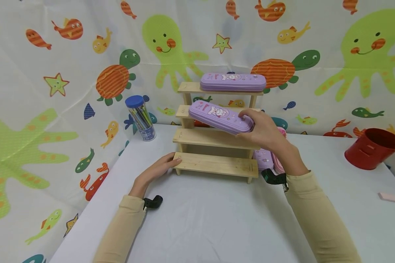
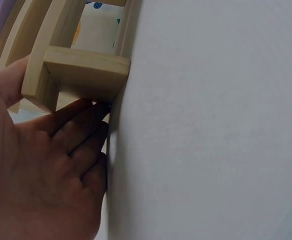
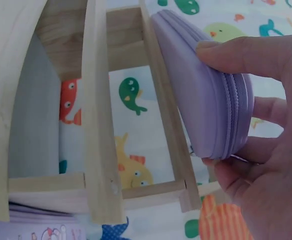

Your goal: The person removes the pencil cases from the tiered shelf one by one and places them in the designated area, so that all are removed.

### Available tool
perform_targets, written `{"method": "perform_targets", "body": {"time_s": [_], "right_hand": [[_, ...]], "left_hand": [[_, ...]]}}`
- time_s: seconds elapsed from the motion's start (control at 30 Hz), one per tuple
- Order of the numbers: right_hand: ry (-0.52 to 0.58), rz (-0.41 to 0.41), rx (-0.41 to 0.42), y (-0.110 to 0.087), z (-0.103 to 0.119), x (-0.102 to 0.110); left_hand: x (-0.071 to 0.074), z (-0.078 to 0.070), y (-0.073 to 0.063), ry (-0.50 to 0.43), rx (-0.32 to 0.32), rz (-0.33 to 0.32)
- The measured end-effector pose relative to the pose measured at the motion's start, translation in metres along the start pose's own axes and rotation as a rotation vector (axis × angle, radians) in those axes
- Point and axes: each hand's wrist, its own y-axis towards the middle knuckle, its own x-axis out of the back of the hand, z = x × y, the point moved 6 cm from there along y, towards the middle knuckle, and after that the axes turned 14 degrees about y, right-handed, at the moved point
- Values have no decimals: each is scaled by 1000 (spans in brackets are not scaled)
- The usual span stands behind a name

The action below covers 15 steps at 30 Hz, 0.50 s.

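My right hand (image 1: 263, 128) grips the right end of a purple zipped pencil case (image 1: 214, 114), its left end over the second-highest step of a wooden step shelf (image 1: 214, 138). In the right wrist view the thumb lies on one face of the case and fingers curl at the other side. My left hand (image 1: 161, 167) holds the left end of the lowest step, thumb on top, fingers below along the end leg (image 2: 86, 70). Another purple pencil case (image 1: 233, 83) lies on the top step.
Right of the shelf, partly hidden by my right arm, are a purple case (image 1: 263, 159) and a pink case (image 1: 278, 164). A blue-lidded tub of pencils (image 1: 141, 118) stands at the left. A red bucket (image 1: 372, 148) and a pale pink block (image 1: 389, 197) are at the right.
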Motion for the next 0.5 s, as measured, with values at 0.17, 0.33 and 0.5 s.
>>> {"method": "perform_targets", "body": {"time_s": [0.17,0.33,0.5], "right_hand": [[-22,-19,-9,-11,-4,5],[-33,-14,-29,-20,-7,10],[-35,-29,4,-29,-8,13]], "left_hand": [[1,-3,-1,11,-5,0],[2,-6,-4,6,-2,2],[2,-9,-6,5,13,12]]}}
